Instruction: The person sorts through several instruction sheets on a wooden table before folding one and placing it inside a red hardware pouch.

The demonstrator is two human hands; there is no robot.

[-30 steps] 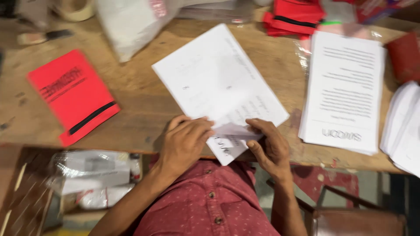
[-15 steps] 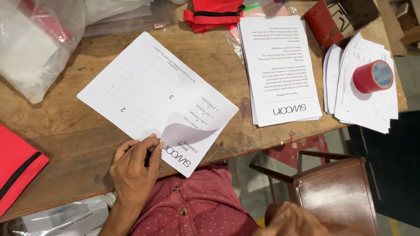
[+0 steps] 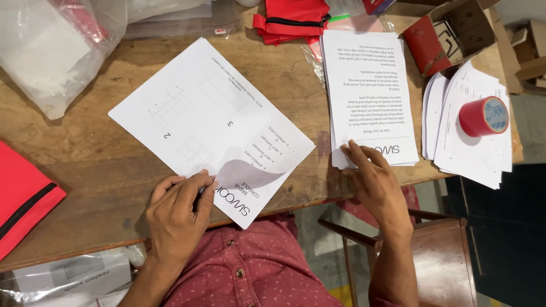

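One folded instruction sheet (image 3: 210, 122) lies flat on the wooden surface (image 3: 85, 165), with its near corner overhanging the front edge. The left hand (image 3: 179, 213) rests on the near-left edge of this sheet; its fingers (image 3: 196, 185) are curled together and pinch the lifted paper flap at that edge.

To the right of the sheet, just apart from it, stands one stack of printed leaflets (image 3: 367, 91). The right hand (image 3: 375, 179) lies on the near-left corner of this stack, fingers slightly spread, fingertips touching the top leaflet.

Further right of the sheet, beyond the stack, lies one loose pile of white papers (image 3: 455, 136) carrying one red tape roll (image 3: 483, 115). One open red cardboard box (image 3: 455, 34) stands behind that pile.

Behind the sheet lies one red pouch with a black zip (image 3: 290, 17). To the left of the sheet: one clear plastic bag (image 3: 51, 51) at the rear, and one red pouch (image 3: 23, 196) at the front-left edge.
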